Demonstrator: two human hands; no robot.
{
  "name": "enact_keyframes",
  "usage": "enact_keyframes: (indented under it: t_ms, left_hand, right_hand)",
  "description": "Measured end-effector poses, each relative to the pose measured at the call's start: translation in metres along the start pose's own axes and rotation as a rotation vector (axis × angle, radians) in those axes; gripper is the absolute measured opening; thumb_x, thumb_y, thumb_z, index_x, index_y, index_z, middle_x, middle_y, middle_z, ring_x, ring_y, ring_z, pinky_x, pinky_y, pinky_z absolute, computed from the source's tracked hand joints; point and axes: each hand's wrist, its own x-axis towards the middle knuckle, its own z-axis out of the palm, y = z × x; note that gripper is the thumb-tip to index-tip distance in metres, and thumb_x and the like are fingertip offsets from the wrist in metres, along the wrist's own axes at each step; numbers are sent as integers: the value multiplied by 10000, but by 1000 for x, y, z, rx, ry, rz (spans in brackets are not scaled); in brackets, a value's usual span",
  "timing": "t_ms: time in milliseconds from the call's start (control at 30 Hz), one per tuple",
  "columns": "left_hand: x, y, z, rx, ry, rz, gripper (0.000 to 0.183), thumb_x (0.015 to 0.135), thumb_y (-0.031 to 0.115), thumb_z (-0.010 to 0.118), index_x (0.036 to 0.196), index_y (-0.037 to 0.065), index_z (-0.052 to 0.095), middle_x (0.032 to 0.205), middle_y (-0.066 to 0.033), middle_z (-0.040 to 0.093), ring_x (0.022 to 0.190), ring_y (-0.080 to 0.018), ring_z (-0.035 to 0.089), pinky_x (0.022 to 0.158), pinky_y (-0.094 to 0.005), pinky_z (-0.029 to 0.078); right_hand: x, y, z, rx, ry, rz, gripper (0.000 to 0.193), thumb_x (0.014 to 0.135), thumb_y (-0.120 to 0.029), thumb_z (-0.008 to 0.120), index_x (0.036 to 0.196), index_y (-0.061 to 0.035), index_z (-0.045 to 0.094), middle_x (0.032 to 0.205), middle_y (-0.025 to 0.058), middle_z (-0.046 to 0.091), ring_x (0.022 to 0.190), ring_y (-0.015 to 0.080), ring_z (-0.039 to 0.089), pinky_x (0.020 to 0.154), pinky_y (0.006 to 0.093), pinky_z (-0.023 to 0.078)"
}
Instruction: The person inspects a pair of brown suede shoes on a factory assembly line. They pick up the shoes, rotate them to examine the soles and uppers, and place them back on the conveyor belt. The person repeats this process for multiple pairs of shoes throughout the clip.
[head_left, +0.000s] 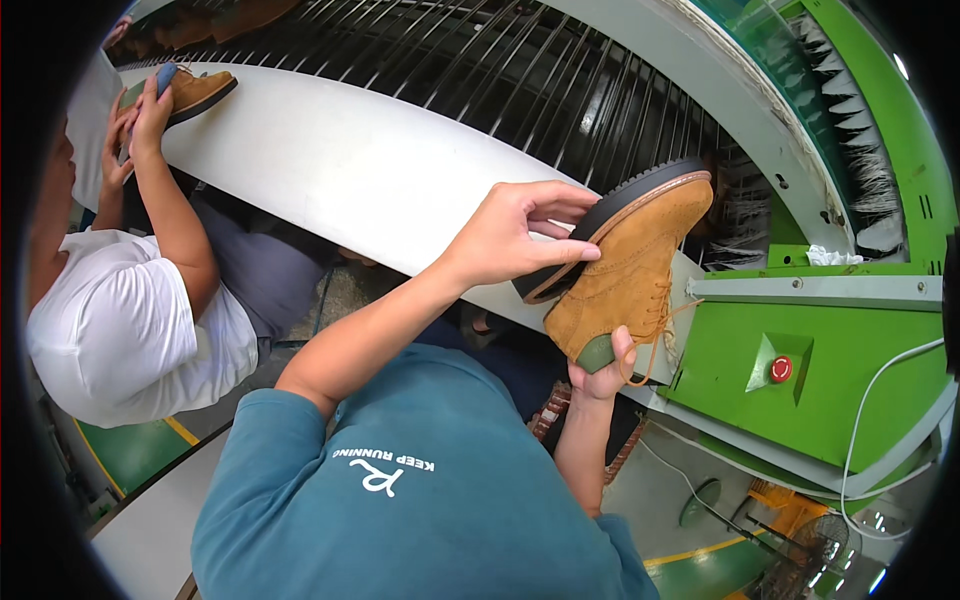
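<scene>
A tan suede ankle boot (635, 245) with a thick black sole and orange-brown laces is held tilted, its toe up to the right and its collar down toward me. My right hand (603, 374) grips the collar beside a dark green patch, thumb showing and the other fingers mostly hidden. At the sole's heel side, my left hand (520, 232) has its thumb against the sole's edge and its bent fingers along the tread. The loose laces hang near my right thumb.
A white ledge (330, 130) runs along a rack of dark metal rods (480, 70). On the right stands a green machine (810, 390) with a red push button (781, 369), a white cable and bristle brushes (862, 150). Left, a person in white (130, 320) holds another tan shoe (200, 92).
</scene>
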Motion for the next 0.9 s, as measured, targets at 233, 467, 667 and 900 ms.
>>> enact_keyframes:
  t_ms: [233,467,667,900]
  left_hand:
    - [6,0,-3,38,16,21,548,868,106,924,1349,-57,716,1220,-178,796,1136,-242,779,986,-364,649]
    - [11,2,-7,110,28,55,495,856,122,904,1283,-60,732,1137,-157,818,1095,-231,793,933,-330,648]
    - [9,0,-5,85,80,28,489,867,109,896,1286,-72,721,1127,-175,816,1075,-230,798,928,-334,655]
    - [4,1,-3,56,97,22,365,963,122,841,1258,-66,737,1089,-144,822,1025,-189,793,897,-318,651]
  right_hand:
    - [2,-1,-1,12,-8,21,802,1018,-414,657,1677,-76,348,1626,124,513,1462,315,544,1205,535,471]
    - [10,-8,-5,1,-11,39,811,1012,-426,675,1674,-81,356,1607,123,531,1456,309,549,1202,534,473]
    - [21,-2,0,-37,21,1,798,1037,-414,647,1680,-61,335,1628,143,510,1477,321,533,1232,534,442]
    - [22,-9,17,-132,38,-9,771,1043,-344,616,1685,-40,318,1633,157,498,1482,321,525,1242,525,432]
